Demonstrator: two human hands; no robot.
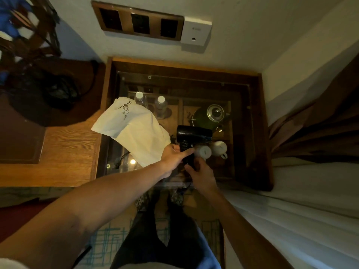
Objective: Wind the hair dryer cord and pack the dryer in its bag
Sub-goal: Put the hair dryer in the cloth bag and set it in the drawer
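Observation:
A black hair dryer (192, 133) is held upright over the glass-topped table, its barrel pointing right. My right hand (202, 174) grips the lower end of its handle. My left hand (174, 155) holds a white cloth bag (134, 129) with dark printed lettering; its fingers also rest against the dryer's handle. The bag hangs out to the left of the dryer. A short piece of black cord (188, 186) trails down below my right hand; the rest of it is hidden.
Under the glass top (240, 133) lie two water bottles (161, 105), a green kettle (210, 116) and two white cups (219, 148). A wooden desk (68, 152) stands at left, a white bed (310, 191) at right, wall sockets (138, 24) above.

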